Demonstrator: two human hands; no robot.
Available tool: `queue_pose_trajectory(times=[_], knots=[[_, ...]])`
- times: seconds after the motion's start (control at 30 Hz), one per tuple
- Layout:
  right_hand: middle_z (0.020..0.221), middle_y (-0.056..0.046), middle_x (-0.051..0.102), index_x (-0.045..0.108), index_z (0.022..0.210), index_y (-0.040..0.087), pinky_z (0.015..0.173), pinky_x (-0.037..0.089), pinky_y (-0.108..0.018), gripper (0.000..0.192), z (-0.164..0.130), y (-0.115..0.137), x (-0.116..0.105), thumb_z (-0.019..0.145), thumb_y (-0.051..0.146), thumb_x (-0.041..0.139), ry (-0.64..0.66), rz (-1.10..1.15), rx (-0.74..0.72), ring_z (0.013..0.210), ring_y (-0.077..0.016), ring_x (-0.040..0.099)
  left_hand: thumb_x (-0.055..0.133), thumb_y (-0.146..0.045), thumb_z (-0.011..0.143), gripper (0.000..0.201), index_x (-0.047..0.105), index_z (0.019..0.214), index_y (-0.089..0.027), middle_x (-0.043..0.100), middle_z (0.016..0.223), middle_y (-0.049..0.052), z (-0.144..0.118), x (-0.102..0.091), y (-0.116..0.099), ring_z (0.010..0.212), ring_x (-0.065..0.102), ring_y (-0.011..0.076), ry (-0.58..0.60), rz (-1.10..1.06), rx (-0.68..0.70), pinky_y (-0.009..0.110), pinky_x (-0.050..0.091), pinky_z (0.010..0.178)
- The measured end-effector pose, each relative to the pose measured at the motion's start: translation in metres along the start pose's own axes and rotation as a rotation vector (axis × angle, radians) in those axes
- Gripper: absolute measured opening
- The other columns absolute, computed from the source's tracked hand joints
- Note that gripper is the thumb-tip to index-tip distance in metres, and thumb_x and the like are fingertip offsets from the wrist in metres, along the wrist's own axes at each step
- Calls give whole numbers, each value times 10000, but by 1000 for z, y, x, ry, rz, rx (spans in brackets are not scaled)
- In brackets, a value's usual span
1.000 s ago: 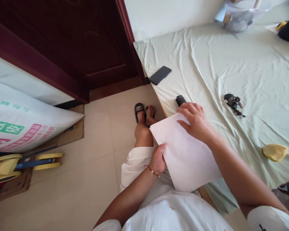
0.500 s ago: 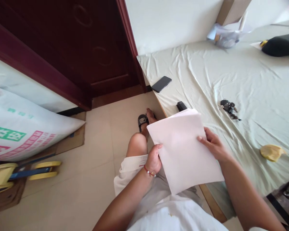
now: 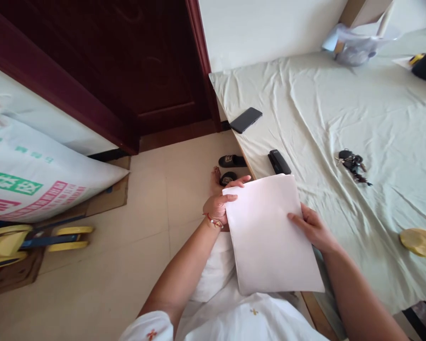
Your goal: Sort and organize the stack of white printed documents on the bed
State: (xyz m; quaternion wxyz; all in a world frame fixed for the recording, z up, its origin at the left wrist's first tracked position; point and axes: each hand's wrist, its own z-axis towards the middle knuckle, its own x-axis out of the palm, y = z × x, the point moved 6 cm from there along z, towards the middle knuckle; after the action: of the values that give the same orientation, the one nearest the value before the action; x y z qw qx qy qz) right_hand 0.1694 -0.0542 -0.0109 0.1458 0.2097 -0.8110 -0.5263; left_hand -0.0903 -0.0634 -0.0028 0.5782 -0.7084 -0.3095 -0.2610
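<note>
Red-banded left hand (image 3: pixel 216 206): at 10 o'clock on the paper stack (image 3: pixel 271 237); thumb above, fingers behind, pinched narrow on the corner, probably to keep the sheets level; higher up the edge than half a second ago
Phone (image 3: pixel 246 120): between 11 and 12 o'clock; flat on the green cloth (image 3: pixel 383 118), clear of the hands
Paper stack: between both hands; edges look squarer than before
Stapler (image 3: pixel 279 162): 12 o'clock, just beyond the stack, seemingly within easy reach; now uncovered where sheets overlapped it
Right hand (image 3: pixel 314 229): 3 o'clock; fingers narrow on the stack's edge, apparently steadying it; grip much the same
</note>
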Motion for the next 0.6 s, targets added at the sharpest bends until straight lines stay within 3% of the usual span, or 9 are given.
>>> queue_pose_trajectory(times=[0.1,0.33,0.5,0.6], knots=[[909,-53,737,646,1153,242,484,529,-263,461,2,4,1,890,612,726,-77,-24,-23,657,-183,671,747,-229,623,200,699,815,-198,693,1354,83,3,-2,11,1294,619,373,20,-28,-14,507,513,1055],[979,-84,768,645,1239,246,527,578,-297,504,0,-4,-1,895,607,719,-73,116,52,696,-216,719,690,-185,646,113,691,758,-175,718,1339,83,13,-14,12,1205,662,331,-95,34,-9,479,510,1042],[954,-80,766,663,1227,264,533,599,-329,484,-1,-8,-10,878,592,738,-143,98,63,689,-238,724,803,-179,699,532,698,1217,-240,734,1342,96,15,-16,18,1227,685,302,-126,22,-59,442,512,1061],[926,-73,756,674,1185,279,510,590,-330,444,-1,-5,-14,872,586,745,-201,77,42,661,-236,708,888,-233,651,546,736,1172,-181,803,1141,119,8,-24,30,1145,731,343,-202,23,-148,477,534,1056]])
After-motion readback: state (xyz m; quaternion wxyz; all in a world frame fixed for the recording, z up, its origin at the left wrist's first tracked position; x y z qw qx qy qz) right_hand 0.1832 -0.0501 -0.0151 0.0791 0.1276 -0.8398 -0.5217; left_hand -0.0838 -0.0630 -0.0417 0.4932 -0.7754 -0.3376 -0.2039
